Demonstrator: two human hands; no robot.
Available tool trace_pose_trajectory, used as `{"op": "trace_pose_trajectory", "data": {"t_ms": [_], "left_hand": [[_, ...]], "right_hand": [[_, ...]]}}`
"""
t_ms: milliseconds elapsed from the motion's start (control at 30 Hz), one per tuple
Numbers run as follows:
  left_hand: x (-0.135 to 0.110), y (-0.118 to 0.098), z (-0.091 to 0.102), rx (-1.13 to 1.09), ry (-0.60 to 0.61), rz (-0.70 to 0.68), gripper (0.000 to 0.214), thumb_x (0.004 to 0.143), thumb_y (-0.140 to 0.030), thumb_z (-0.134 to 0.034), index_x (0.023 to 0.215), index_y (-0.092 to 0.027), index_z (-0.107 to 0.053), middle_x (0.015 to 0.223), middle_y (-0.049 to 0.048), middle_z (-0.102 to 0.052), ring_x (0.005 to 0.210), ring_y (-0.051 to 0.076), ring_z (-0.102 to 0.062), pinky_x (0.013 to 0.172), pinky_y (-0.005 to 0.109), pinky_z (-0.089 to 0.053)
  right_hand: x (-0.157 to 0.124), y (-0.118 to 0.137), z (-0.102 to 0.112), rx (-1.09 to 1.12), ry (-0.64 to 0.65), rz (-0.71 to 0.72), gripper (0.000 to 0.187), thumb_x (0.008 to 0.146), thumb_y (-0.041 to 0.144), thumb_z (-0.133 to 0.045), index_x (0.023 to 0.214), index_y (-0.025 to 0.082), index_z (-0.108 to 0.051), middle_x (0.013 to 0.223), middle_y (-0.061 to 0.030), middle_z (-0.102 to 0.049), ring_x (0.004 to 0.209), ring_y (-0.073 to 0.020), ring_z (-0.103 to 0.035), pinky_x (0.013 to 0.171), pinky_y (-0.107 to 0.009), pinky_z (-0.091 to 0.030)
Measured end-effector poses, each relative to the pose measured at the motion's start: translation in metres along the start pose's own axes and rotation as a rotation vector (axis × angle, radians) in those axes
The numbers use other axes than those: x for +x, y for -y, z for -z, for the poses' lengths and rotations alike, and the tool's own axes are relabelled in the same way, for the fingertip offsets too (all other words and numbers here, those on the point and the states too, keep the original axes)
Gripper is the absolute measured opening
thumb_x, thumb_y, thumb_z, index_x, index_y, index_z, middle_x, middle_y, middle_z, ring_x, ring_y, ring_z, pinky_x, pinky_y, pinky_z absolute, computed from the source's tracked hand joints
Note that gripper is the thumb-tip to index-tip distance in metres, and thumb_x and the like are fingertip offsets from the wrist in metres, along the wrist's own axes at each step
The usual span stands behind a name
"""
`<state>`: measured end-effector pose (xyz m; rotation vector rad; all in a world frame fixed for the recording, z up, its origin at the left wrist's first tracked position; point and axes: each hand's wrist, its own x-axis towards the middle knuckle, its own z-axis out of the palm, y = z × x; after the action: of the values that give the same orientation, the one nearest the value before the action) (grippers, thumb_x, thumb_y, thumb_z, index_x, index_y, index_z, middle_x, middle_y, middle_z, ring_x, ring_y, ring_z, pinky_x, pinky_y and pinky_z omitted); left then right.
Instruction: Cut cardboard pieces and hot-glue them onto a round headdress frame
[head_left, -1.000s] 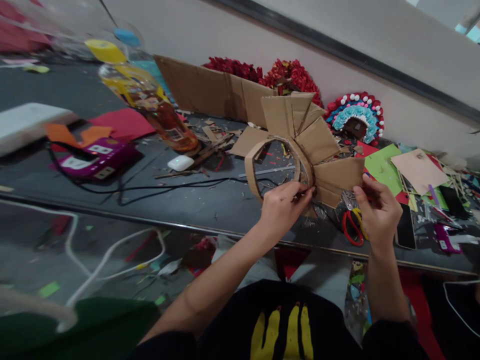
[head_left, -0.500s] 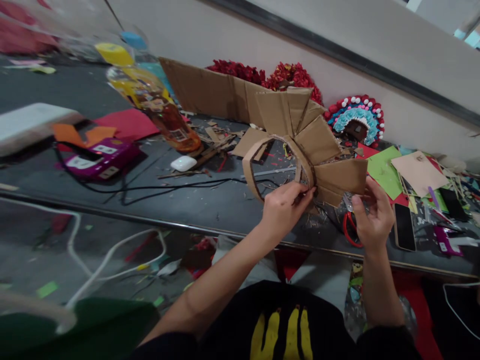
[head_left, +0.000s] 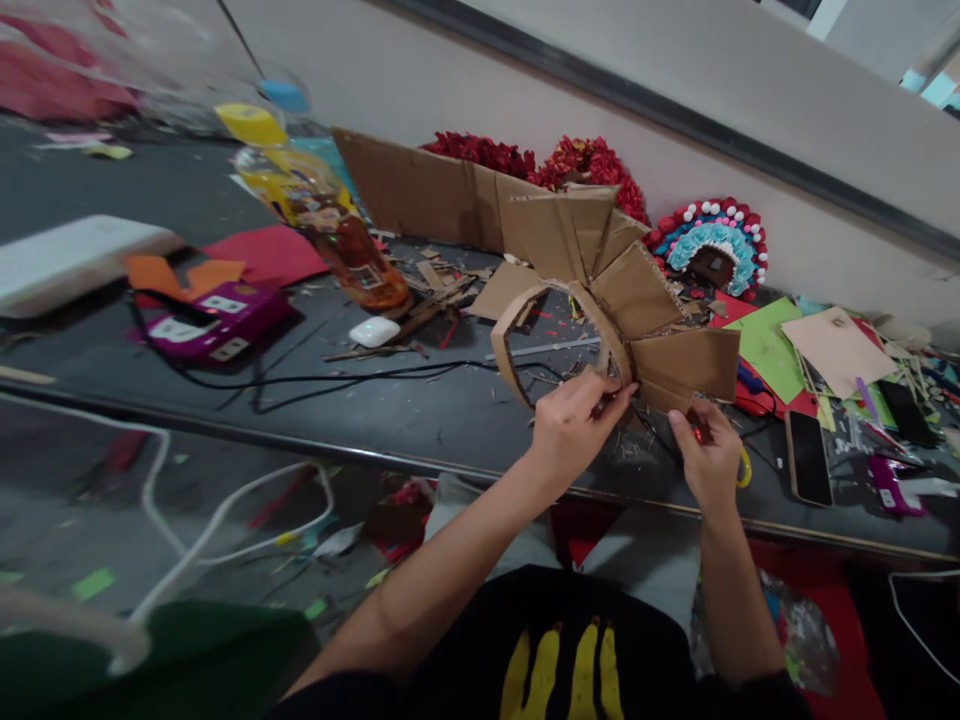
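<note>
A brown cardboard headband (head_left: 515,318) with several flat flaps fanned out from its right side stands over the dark tabletop. My left hand (head_left: 574,422) is closed on the lower end of the ring, thumb and fingers pinching the cardboard. At the bottom edge of the lowest flap (head_left: 686,362), my right hand (head_left: 709,455) has its thumb and fingers curled round the cardboard; the exact contact is partly hidden. Just beside that hand, a yellow loop (head_left: 744,467) sticks out, with a bit of red showing between the fingers.
A drink bottle (head_left: 352,255), a purple box (head_left: 217,320) and a white case (head_left: 375,331) lie left. A cardboard sheet (head_left: 420,195) leans behind. A decorated headdress (head_left: 712,245), coloured paper (head_left: 769,345) and a phone (head_left: 808,457) are right. Black cables (head_left: 360,376) cross the table.
My right hand has moved left and down from the flap's outer edge to its lower edge, and its fingers have closed in. My left hand keeps its pinch on the ring.
</note>
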<state>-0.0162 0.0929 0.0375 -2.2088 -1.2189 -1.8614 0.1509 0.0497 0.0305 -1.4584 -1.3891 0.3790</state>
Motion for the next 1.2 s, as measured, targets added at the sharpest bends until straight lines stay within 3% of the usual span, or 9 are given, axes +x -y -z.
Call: {"op": "trace_pose_trajectory", "data": {"t_ms": [267, 400, 467, 667, 733, 867, 1000, 1200], "left_hand": [[-0.005, 0.008, 0.001, -0.004, 0.009, -0.072, 0.014, 0.083, -0.020, -0.062, 0.071, -0.016, -0.055, 0.059, -0.0015, -0.061, 0.053, 0.008, -0.056, 0.051, 0.017, -0.041], [-0.008, 0.017, 0.003, 0.049, 0.009, -0.091, 0.012, 0.082, -0.021, -0.063, 0.073, -0.015, -0.058, 0.060, 0.0000, -0.062, 0.055, 0.009, -0.058, 0.053, 0.017, -0.043], [-0.007, 0.022, 0.005, 0.064, 0.000, -0.106, 0.012, 0.083, -0.022, -0.062, 0.074, -0.015, -0.058, 0.060, 0.0002, -0.063, 0.055, 0.009, -0.059, 0.054, 0.017, -0.044], [-0.003, 0.040, 0.014, 0.062, -0.005, -0.078, 0.014, 0.084, -0.024, -0.061, 0.073, -0.017, -0.059, 0.060, -0.0024, -0.063, 0.051, 0.008, -0.058, 0.053, 0.016, -0.044], [0.000, 0.048, 0.015, 0.050, -0.010, -0.044, 0.014, 0.083, -0.026, -0.062, 0.072, -0.017, -0.059, 0.061, -0.0027, -0.064, 0.051, 0.008, -0.058, 0.053, 0.017, -0.044], [0.009, 0.063, 0.013, -0.018, 0.004, 0.034, 0.012, 0.081, -0.024, -0.063, 0.072, -0.018, -0.061, 0.062, -0.0025, -0.064, 0.051, 0.009, -0.057, 0.053, 0.018, -0.045], [0.021, 0.075, 0.004, -0.109, 0.063, 0.126, 0.011, 0.081, -0.024, -0.059, 0.071, -0.018, -0.062, 0.065, -0.0009, -0.065, 0.054, 0.010, -0.058, 0.055, 0.019, -0.047], [0.028, 0.089, -0.010, -0.261, 0.131, 0.147, 0.013, 0.081, -0.026, -0.056, 0.072, -0.018, -0.060, 0.067, 0.0008, -0.064, 0.059, 0.011, -0.059, 0.055, 0.019, -0.047]], "right_hand": [[-0.006, -0.010, -0.001, 0.034, 0.029, -0.027, 0.029, 0.072, 0.043, -0.067, 0.088, 0.019, -0.065, 0.078, -0.0038, -0.068, 0.071, -0.0171, -0.063, 0.072, -0.032, -0.051], [-0.007, -0.027, 0.012, 0.078, 0.101, 0.011, 0.033, 0.083, 0.047, -0.051, 0.097, 0.020, -0.062, 0.090, -0.0069, -0.069, 0.079, -0.0183, -0.065, 0.074, -0.033, -0.052], [-0.003, -0.035, 0.024, -0.047, 0.088, 0.024, 0.035, 0.086, 0.047, -0.045, 0.099, 0.019, -0.062, 0.095, -0.0080, -0.068, 0.084, -0.0189, -0.064, 0.078, -0.034, -0.051], [0.023, -0.062, 0.068, -0.524, -0.144, 0.041, 0.035, 0.084, 0.046, -0.047, 0.092, 0.016, -0.064, 0.088, -0.0094, -0.067, 0.076, -0.0191, -0.061, 0.073, -0.033, -0.049], [0.040, -0.074, 0.081, -0.652, -0.149, 0.063, 0.036, 0.084, 0.045, -0.046, 0.093, 0.016, -0.064, 0.092, -0.0107, -0.067, 0.083, -0.0214, -0.060, 0.080, -0.035, -0.047], [0.078, -0.099, 0.092, -0.873, 0.010, -0.008, 0.036, 0.082, 0.038, -0.047, 0.102, 0.011, -0.063, 0.101, -0.0152, -0.065, 0.098, -0.0265, -0.058, 0.090, -0.040, -0.042], [0.108, -0.114, 0.083, -0.999, 0.244, -0.155, 0.041, 0.084, 0.040, -0.048, 0.109, 0.010, -0.061, 0.106, -0.0185, -0.064, 0.099, -0.0287, -0.058, 0.086, -0.039, -0.042], [0.131, -0.119, 0.067, -0.926, 0.390, -0.284, 0.043, 0.084, 0.050, -0.049, 0.102, 0.013, -0.064, 0.096, -0.0154, -0.067, 0.090, -0.0254, -0.062, 0.075, -0.033, -0.042]]}}
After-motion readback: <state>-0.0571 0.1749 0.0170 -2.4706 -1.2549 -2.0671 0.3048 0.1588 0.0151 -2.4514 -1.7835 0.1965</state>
